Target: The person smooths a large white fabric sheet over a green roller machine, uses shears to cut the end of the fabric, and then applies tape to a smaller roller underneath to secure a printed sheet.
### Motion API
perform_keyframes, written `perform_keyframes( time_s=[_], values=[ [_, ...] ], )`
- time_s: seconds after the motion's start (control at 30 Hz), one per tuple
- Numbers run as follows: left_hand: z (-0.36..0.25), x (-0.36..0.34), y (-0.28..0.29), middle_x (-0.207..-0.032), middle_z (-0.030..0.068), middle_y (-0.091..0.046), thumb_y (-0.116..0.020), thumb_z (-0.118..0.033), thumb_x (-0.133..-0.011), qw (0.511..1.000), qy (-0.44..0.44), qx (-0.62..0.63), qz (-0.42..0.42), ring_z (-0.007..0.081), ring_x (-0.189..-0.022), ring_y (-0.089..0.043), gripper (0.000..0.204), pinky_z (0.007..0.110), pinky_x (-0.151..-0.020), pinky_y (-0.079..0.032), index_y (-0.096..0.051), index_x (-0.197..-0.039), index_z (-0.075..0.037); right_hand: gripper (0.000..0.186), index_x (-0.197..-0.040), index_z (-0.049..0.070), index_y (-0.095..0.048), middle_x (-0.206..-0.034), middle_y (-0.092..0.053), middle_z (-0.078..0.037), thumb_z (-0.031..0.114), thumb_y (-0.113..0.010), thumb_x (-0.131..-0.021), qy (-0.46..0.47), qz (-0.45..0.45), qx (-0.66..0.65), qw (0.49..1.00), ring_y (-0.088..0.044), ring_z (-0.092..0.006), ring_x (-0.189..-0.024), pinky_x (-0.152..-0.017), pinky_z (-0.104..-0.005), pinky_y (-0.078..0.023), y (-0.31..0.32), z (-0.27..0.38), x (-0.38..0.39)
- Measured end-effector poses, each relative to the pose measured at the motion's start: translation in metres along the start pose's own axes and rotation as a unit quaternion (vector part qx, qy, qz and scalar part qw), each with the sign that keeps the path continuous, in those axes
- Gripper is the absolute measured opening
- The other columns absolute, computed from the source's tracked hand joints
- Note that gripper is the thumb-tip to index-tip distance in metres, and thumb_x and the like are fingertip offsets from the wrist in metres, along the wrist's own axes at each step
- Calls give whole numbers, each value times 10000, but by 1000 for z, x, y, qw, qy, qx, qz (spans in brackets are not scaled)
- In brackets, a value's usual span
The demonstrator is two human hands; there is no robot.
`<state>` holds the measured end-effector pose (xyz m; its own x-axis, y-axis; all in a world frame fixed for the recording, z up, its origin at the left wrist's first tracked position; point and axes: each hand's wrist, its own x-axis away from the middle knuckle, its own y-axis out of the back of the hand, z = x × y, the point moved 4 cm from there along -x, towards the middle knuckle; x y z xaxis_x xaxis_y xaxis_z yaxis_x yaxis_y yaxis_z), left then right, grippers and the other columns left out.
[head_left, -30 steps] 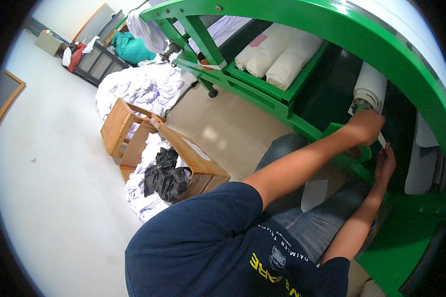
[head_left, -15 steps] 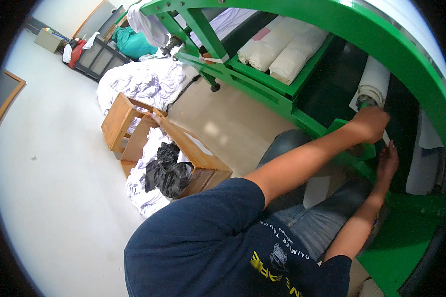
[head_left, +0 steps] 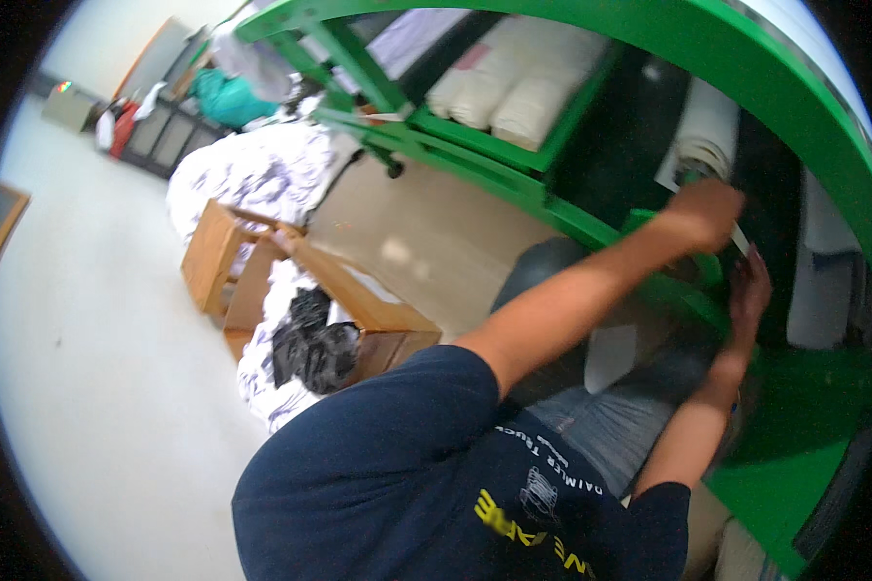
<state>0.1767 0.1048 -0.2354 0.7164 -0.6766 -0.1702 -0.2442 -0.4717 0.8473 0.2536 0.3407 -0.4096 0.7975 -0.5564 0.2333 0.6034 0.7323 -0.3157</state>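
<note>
My left hand (head_left: 704, 215) is closed in a fist at the near end of a white roll (head_left: 709, 121), inside the green metal frame. What its fingers wrap round is mostly hidden; a dark, greenish end piece (head_left: 693, 172) shows just beyond the knuckles. A narrow white strip (head_left: 740, 237) reaches from beside this fist to the fingertips of my right hand (head_left: 750, 290). That lower hand appears to pinch the strip's end, though motion blurs its fingers. Around both hands runs the green frame (head_left: 693, 300).
White rolls (head_left: 518, 107) lie on a green shelf farther left. Another pale roll (head_left: 824, 281) hangs at the right. Beside me a wooden box (head_left: 383, 315) holds white cloth and a black plastic bag (head_left: 315, 344). Behind it lies a white fabric heap (head_left: 252, 174). A white sheet (head_left: 610, 356) rests by my legs.
The whole view has shifted slightly, moving the scene up and left in the picture. Both hands keep nearly the same places at the roll's end, with the strip still between them.
</note>
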Motion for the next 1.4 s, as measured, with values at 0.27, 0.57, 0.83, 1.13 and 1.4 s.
perform_keyframes(
  time_s=[0.27,0.57,0.83,1.13,1.4],
  values=[
    [3,7,19,-1091,288,-756,-630,-230,-1044,997,-8,51,-57,504,-1084,-720,230,601,-953,-558,-747,-1123,-48,354,-1209,78,-769,-1025,-758,-31,322,-861,-971,11,-14,2,1000,-695,-167,-864,-796,-344,-541,-21,4,10],
    [0,5,16,-1089,290,-763,-655,-233,-1040,997,-15,58,-40,508,-1082,-721,240,591,-976,-558,-738,-1132,-27,216,-1072,113,-726,-906,-718,6,266,-858,-994,10,-31,-35,999,-675,-120,-779,-704,-280,-522,-25,18,24],
    [-3,9,20,-1114,287,-765,-636,-251,-1045,998,5,52,-27,507,-1075,-730,254,601,-975,-569,-756,-1140,-48,336,-1176,77,-736,-933,-717,-20,337,-848,-995,12,-21,18,1000,-662,-142,-776,-685,-279,-523,-20,11,17],
    [-7,7,22,-1117,259,-766,-639,-188,-1018,999,1,49,-25,481,-1114,-719,190,583,-975,-560,-744,-1117,-63,287,-1083,94,-756,-878,-730,-7,329,-872,-965,21,-29,-12,999,-664,-136,-750,-678,-286,-516,-25,16,23],
    [0,3,17,-1091,248,-773,-657,-192,-994,998,-15,38,-38,481,-1072,-727,189,584,-942,-569,-743,-1094,-56,234,-1073,113,-741,-901,-726,8,300,-856,-995,19,-14,-8,1000,-668,-117,-782,-716,-290,-504,-24,17,23]
  ],
)
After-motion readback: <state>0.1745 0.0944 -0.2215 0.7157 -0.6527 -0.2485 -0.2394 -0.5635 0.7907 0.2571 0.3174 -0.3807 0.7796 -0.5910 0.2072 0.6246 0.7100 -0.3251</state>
